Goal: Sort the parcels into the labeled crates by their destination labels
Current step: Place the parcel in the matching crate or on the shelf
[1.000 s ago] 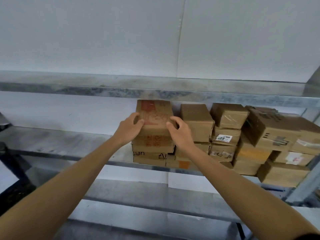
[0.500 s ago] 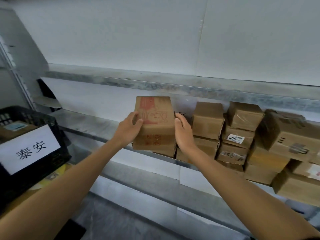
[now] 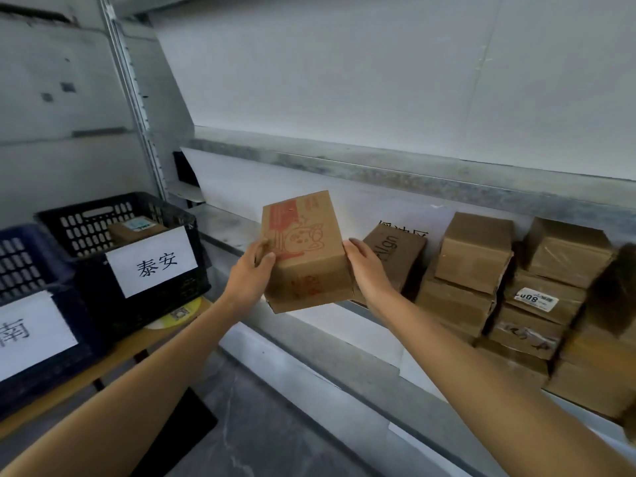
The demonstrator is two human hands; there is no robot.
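Note:
A brown cardboard parcel [image 3: 306, 256] with a red cartoon print is held in the air in front of the metal shelf. My left hand [image 3: 251, 273] grips its left side, thumb on top. My right hand [image 3: 366, 270] grips its right side. At the left stands a black crate [image 3: 103, 218] with a white label reading 泰安; a small parcel [image 3: 136, 228] lies inside it. A blue crate [image 3: 27, 266] with a partly visible label ending in 南 stands nearer, at the far left.
Several more brown parcels [image 3: 475, 253] are stacked on the metal shelf [image 3: 227, 225] to the right, one with a white sticker [image 3: 535, 299]. The crates rest on a yellow wooden table [image 3: 137, 349]. A higher shelf rail [image 3: 344, 163] runs above. Grey floor lies below.
Both hands lifted the printed parcel off the stack and carried it out from the shelf toward the left. The view swung left, bringing both crates into sight.

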